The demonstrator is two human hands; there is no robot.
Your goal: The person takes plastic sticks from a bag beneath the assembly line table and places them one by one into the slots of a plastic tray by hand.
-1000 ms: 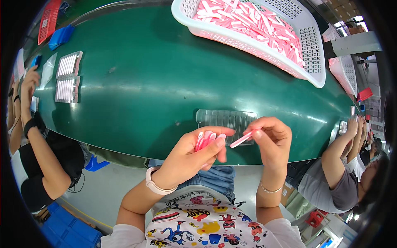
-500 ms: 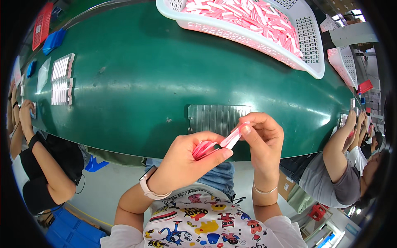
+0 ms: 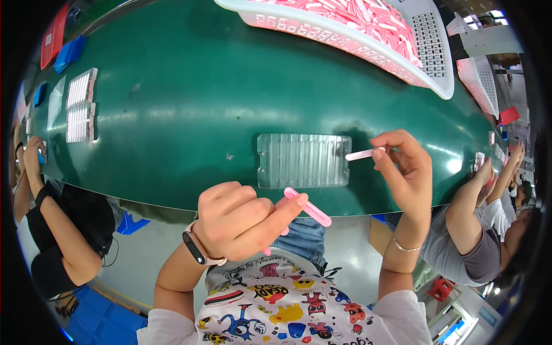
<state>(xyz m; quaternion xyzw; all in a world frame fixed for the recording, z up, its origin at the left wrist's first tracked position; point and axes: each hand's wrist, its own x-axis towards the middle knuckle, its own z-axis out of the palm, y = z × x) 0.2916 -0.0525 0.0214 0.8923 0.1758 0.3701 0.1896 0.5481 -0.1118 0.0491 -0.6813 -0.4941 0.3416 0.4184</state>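
A see-through plastic tray (image 3: 305,162) with parallel grooves lies on the green table in front of me. Near its lower left side, my left hand (image 3: 236,221) is closed, palm down. One flat pink strip (image 3: 310,208) with rounded ends pokes out between its thumb and fingers. Ends of more pink strips (image 3: 267,251) peek out below the fist; the rest are hidden in the palm. Just right of the tray, my right hand (image 3: 407,172) pinches a single pale pink strip (image 3: 359,154) by one end, its free tip by the tray's right edge.
A white perforated basket (image 3: 434,54) heaped with pink strips stands at the far right. Two filled grooved trays (image 3: 81,104) lie at the left, near a blue bin (image 3: 69,54). Other people work at the table on both sides of me.
My hands have moved apart. The right has gone right and up with one strip, and the left has turned palm down. The tray now shows whole.
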